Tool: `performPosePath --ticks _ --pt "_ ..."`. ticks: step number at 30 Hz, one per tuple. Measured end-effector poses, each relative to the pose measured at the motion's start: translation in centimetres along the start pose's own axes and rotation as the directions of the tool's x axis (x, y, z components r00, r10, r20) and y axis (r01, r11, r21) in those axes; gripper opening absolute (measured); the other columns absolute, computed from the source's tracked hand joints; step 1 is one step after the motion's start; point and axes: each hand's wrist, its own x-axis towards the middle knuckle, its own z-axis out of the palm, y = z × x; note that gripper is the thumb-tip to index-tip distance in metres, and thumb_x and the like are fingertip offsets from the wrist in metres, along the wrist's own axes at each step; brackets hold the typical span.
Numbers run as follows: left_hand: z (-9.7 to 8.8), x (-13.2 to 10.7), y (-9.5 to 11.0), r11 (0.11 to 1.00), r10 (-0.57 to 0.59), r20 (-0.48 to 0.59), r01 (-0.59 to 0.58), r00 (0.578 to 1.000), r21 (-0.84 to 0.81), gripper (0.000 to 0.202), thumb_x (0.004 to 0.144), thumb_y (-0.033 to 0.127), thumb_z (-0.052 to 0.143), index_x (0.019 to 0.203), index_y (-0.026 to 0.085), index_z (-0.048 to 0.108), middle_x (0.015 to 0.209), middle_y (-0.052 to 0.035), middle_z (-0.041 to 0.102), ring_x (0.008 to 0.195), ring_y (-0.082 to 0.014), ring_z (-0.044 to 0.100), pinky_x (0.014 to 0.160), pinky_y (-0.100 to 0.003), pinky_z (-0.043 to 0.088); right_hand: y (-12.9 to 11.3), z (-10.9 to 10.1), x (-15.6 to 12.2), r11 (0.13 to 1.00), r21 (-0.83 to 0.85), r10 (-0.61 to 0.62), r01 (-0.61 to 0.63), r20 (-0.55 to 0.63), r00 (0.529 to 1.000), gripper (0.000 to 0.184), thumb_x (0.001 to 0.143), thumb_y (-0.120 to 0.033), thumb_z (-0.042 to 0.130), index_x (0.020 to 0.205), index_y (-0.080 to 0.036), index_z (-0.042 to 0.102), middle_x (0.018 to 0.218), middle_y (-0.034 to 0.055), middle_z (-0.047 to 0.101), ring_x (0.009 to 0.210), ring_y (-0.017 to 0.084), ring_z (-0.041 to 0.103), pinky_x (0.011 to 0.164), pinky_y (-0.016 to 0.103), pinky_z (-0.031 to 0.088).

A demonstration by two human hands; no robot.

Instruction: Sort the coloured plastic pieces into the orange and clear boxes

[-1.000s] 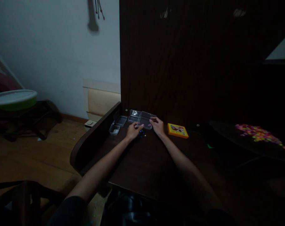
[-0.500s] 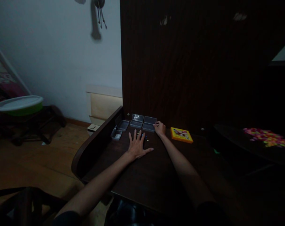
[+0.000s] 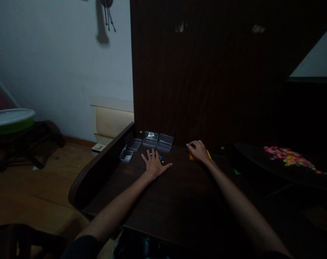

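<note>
My left hand [image 3: 154, 164] lies flat on the dark wooden desk [image 3: 163, 201], fingers spread, partly over a few small coloured beads [image 3: 159, 157]. Behind it stand several clear plastic boxes [image 3: 164, 142] in a row against the back panel. A smaller open clear box [image 3: 126, 155] sits at the left by the desk's raised edge. My right hand [image 3: 198, 150] rests over the yellow box [image 3: 208, 155], covering most of it, fingers bent; whether it grips the box I cannot make out.
A dark tray with a heap of pink and yellow pieces [image 3: 287, 157] lies at the right. A tall dark panel [image 3: 206, 72] rises behind the desk. Left of the desk is wooden floor, and a green-rimmed basin [image 3: 10, 120] on a stand.
My right hand has left the clear box and moved right onto the yellow box. My left hand went from curled by the clear box to flat, now slightly forward over the beads.
</note>
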Motion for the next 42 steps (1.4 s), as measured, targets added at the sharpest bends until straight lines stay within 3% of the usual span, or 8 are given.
performPosePath --ticks 4,8,17,26,31,34,38,42 --pt "-0.7 0.2 -0.9 0.999 0.03 -0.001 -0.03 1.0 0.023 0.083 0.085 0.07 0.033 0.142 0.01 0.045 0.153 -0.021 0.035 0.143 -0.0462 0.021 0.111 -0.071 0.004 5.3 -3.0 -2.9 0.989 -0.128 -0.045 0.078 0.243 0.969 0.052 0.088 -0.057 0.044 0.117 -0.02 0.066 0.117 0.0122 0.066 0.105 0.029 0.056 0.093 0.045 0.045" --pt "-1.0 0.4 -1.8 0.997 0.08 -0.041 -0.078 0.996 0.026 0.066 0.09 0.054 0.04 0.138 0.009 0.048 0.15 -0.0202 0.041 0.142 -0.0416 0.028 0.116 -0.06 0.017 7.3 -3.0 -5.6 0.966 -0.255 0.036 0.048 0.317 0.948 0.069 0.081 -0.066 0.05 0.138 -0.026 0.053 0.142 0.0131 0.05 0.123 0.038 0.045 0.095 0.053 0.043" --pt "-0.7 1.9 -2.6 0.981 0.192 -0.062 -0.193 0.979 -0.007 0.049 0.093 0.043 0.041 0.135 0.019 0.052 0.146 -0.0134 0.048 0.138 -0.0324 0.039 0.115 -0.053 0.027 4.0 -1.7 -6.4 0.978 -0.143 -0.095 0.151 0.341 0.935 0.075 0.079 -0.068 0.053 0.14 -0.024 0.051 0.142 0.0164 0.045 0.129 0.037 0.041 0.105 0.054 0.037" --pt "-1.2 3.4 -2.8 0.908 0.417 0.009 -0.417 0.909 -0.036 0.072 0.089 0.064 0.035 0.144 0.019 0.042 0.158 -0.0096 0.029 0.148 -0.0341 0.016 0.119 -0.054 0.016 0.6 -1.9 -5.1 0.996 -0.03 -0.059 0.079 0.428 0.902 0.063 0.088 -0.059 0.048 0.141 -0.025 0.05 0.151 0.0128 0.041 0.135 0.031 0.042 0.113 0.048 0.031" --pt "-1.4 4.3 -1.5 0.92 0.392 0.043 -0.389 0.919 -0.054 0.076 0.088 0.067 0.03 0.143 0.016 0.045 0.153 -0.0125 0.039 0.146 -0.0356 0.022 0.119 -0.056 0.01 -0.7 -3.6 -3.8 0.993 0.112 -0.074 0.04 0.324 0.943 0.054 0.09 -0.05 0.05 0.135 -0.021 0.055 0.132 0.0123 0.061 0.118 0.027 0.059 0.1 0.041 0.045" --pt "-1.6 3.7 -0.9 0.905 0.417 -0.035 -0.418 0.908 -0.08 0.072 0.09 0.062 0.034 0.14 0.013 0.048 0.152 -0.0138 0.04 0.147 -0.0331 0.022 0.12 -0.052 0.011 -0.7 -4.8 -3.2 0.99 0.133 -0.078 0.04 0.295 0.952 0.035 0.088 -0.037 0.052 0.113 -0.019 0.068 0.103 0.0083 0.073 0.09 0.023 0.067 0.081 0.033 0.051" --pt "-1.3 1.9 0.4 0.845 0.472 -0.145 -0.494 0.869 -0.207 0.069 0.092 0.057 0.034 0.141 0.01 0.045 0.15 -0.0129 0.042 0.144 -0.0248 0.029 0.12 -0.037 0.022 -0.3 -5.7 -2.8 0.985 0.167 -0.07 0.029 0.248 0.966 0.025 0.084 -0.034 0.051 0.079 -0.016 0.069 0.072 0.0028 0.069 0.069 0.018 0.062 0.065 0.027 0.048" --pt "-0.3 0.9 2.1 0.849 0.368 -0.006 -0.339 0.93 -0.405 0.085 0.083 0.052 0.054 0.147 0.001 0.03 0.152 -0.0189 0.038 0.142 -0.0285 0.033 0.118 -0.037 0.029 -0.4 -6.1 -2.8 0.906 0.393 0.043 -0.156 0.282 0.958 0.025 0.078 -0.04 0.056 0.076 -0.016 0.063 0.062 -0.0013 0.063 0.054 0.014 0.057 0.049 0.024 0.046"
